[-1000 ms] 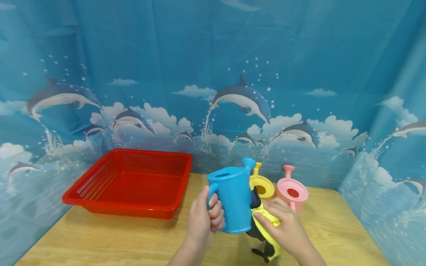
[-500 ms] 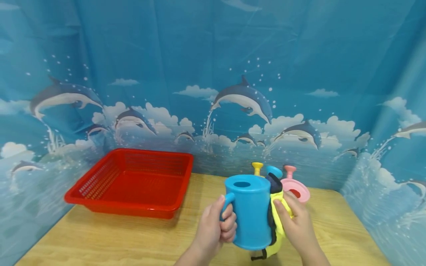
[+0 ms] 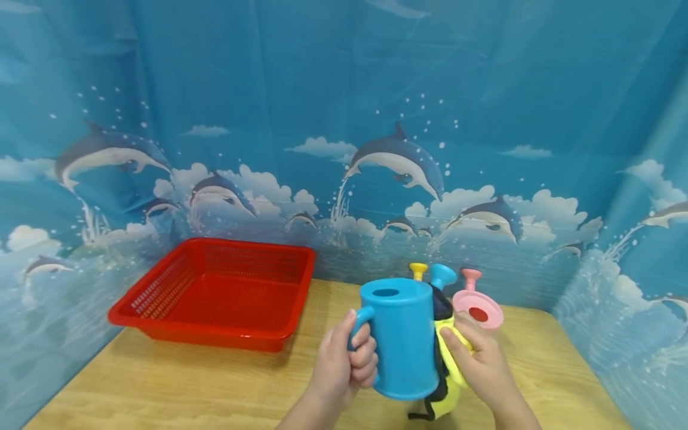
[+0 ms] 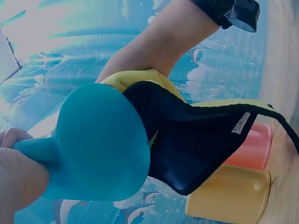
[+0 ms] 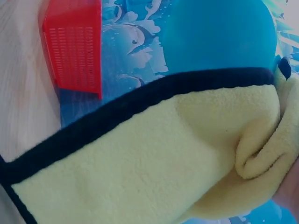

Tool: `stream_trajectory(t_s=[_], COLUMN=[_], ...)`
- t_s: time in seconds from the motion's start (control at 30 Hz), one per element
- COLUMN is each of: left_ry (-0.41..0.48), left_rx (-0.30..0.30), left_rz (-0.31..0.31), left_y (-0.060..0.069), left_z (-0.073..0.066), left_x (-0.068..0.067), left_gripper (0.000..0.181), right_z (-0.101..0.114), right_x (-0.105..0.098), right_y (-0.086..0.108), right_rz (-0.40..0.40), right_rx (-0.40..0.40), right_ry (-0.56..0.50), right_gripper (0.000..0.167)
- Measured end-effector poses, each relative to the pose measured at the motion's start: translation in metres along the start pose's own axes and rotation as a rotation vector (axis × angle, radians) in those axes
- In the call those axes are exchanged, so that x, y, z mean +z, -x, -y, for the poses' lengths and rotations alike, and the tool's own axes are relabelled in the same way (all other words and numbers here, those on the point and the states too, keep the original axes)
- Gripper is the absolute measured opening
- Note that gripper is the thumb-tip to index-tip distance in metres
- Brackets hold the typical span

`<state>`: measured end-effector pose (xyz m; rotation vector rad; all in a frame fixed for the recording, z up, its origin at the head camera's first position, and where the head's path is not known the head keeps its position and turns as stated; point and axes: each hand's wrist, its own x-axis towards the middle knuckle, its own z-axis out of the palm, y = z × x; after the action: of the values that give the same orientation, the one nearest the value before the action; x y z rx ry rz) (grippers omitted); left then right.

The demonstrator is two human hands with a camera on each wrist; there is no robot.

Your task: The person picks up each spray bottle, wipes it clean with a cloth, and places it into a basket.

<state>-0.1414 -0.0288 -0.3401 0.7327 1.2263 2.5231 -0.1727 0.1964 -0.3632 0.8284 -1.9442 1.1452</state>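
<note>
Two things in hand: grips blue watering can by handle in curled left hand, pinches yellow cloth in right hand, apparently against can's side.

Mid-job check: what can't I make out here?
Head: body of the yellow watering can, hidden behind the blue watering can.
Head: fingertips of the right hand, apart from the thumb, hidden by the cloth.
Left wrist: print on the label, too small to read.
Left wrist: part of the left hand, cut off by the left edge.
</note>
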Motion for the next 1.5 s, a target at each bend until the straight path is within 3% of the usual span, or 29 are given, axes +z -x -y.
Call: stream_trajectory(t_s=[0.17,0.33,0.43,0.53,0.8,0.97,1.13,1.3,1.4,1.5], left_ry=[0.008,0.041,0.066,0.091,0.155,0.153,0.091,0.101,0.118,0.124], left_rx=[0.013,0.082,0.132,0.151,0.141,0.120,0.080,0.056,0.072,0.101], left_rz=[-0.048,-0.099,-0.097,-0.053,0.038,0.106,0.075,0.078,0.093,0.097], left_y=[0.000,-0.002,-0.003,-0.005,-0.004,-0.001,0.002,0.004,0.003,0.002], left_z=[-0.001,-0.003,-0.004,-0.003,0.002,0.009,0.014,0.014,0.013,0.012], left_x=[-0.002,-0.007,-0.011,-0.013,-0.011,-0.003,0.004,0.006,0.006,0.005], left_gripper=[0.046,0.050,0.051,0.052,0.054,0.048,0.045,0.044,0.046,0.047], right_z=[-0.001,-0.003,-0.004,-0.005,-0.014,-0.022,-0.028,-0.030,-0.030,-0.031], right_x=[0.005,0.006,0.005,0.003,0.000,0.001,0.001,-0.001,0.000,0.003], right_y=[0.003,0.003,0.002,0.002,0.000,-0.004,-0.006,-0.009,-0.008,-0.004], right_rz=[0.004,0.064,0.103,0.120,0.061,0.005,-0.076,-0.211,-0.225,-0.173], right_rx=[0.016,-0.059,-0.113,-0.124,-0.175,-0.166,-0.125,-0.118,-0.118,-0.113], right_ry=[-0.032,0.020,0.051,0.053,-0.049,0.060,0.210,0.324,0.308,0.226], right_gripper=[0.033,0.018,0.022,0.027,0.026,0.030,0.044,0.043,0.041,0.037])
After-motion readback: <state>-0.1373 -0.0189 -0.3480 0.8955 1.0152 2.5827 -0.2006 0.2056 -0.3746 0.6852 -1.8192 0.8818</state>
